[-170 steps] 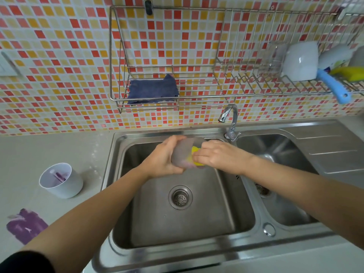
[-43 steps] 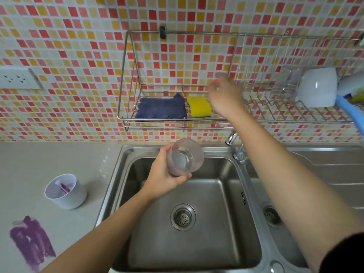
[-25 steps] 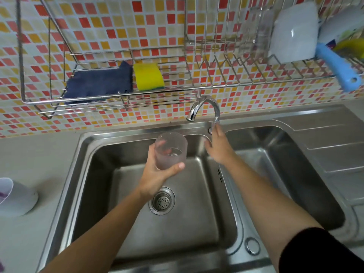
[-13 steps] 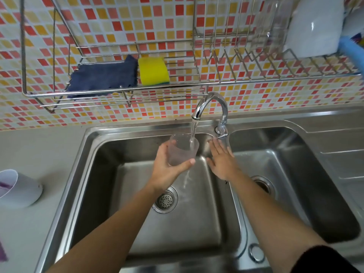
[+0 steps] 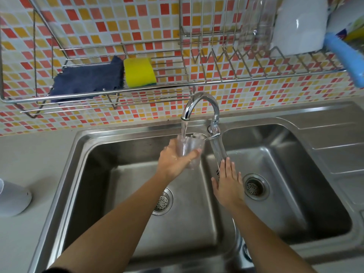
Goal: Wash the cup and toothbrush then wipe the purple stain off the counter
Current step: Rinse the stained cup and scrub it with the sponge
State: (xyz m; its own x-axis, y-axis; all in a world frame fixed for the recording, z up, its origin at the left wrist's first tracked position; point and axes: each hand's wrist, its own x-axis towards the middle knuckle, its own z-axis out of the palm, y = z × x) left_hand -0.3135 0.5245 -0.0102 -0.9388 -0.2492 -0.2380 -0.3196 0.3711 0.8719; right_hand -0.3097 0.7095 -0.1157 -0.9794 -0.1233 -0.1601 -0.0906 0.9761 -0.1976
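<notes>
- Now gripping cup [image 5: 189,152] in left hand [image 5: 173,162], directly under running faucet [image 5: 201,107].
- Right hand [image 5: 227,184] flat, fingers spread, empty, below faucet over sink divider [image 5: 220,154].

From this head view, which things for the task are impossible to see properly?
- Purple stain: outside the head view, past the left edge.
- Toothbrush: not visible; the white cup is cut by the left edge.
- Clear cup: its lower part is covered by the left hand.
</notes>
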